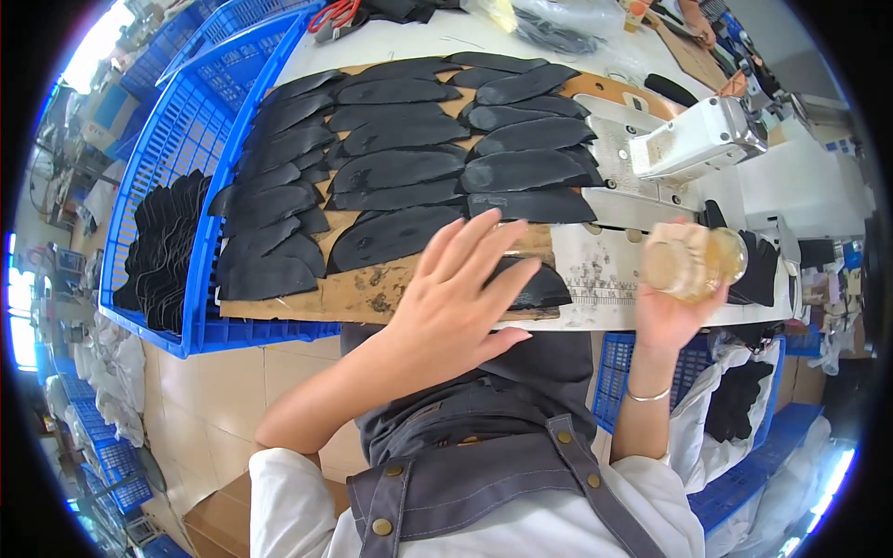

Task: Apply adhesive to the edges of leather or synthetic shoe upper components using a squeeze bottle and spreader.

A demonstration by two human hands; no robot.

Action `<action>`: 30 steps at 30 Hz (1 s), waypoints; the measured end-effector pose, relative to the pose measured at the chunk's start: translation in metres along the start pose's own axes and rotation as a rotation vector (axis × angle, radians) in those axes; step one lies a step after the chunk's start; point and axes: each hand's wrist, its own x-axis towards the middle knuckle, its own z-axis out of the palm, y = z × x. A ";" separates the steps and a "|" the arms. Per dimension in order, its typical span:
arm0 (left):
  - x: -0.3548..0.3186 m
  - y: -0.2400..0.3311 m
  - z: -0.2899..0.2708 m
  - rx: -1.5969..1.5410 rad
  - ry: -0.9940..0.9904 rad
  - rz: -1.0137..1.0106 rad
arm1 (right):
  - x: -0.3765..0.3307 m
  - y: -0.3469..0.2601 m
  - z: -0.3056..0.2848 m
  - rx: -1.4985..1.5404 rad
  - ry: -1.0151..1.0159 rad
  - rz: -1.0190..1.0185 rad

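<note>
blue plastic crates [177, 139] sit at nine o'clock, one holding a stack of black cut pieces [167, 246]. just right of them a brown cardboard board [372, 293] carries rows of overlapping black leaf-shaped pieces [409, 167], thin and floppy by the look, light, likely to slide on one another; best lifted by an edge or pressed flat.

at the centre the left hand [460, 298] lies palm down, fingers spread wide, resting on the nearest black piece [539, 288] at the board's front edge, gripping nothing.

at three o'clock the right hand [674, 312] is wrapped around a clear glass jar [693, 265] with amber contents, tilted on its side above the worn metal work plate [605, 270]. glass is probably slick and breakable; a full-hand hold round the body suits it.

behind, at one o'clock, a white machine head [698, 139] overhangs the plate and crowds the jar's path. more crates and black scraps [735, 400] lie at four o'clock.
</note>
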 end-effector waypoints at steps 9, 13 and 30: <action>0.031 0.003 0.023 0.038 -0.215 0.005 | 0.002 0.019 -0.006 -0.110 0.283 -0.067; 0.033 0.007 0.021 0.068 -0.201 -0.002 | 0.002 0.015 -0.010 -0.105 0.249 -0.068; 0.026 0.008 0.033 -0.015 0.162 -0.142 | 0.000 0.016 -0.011 -0.153 0.217 -0.033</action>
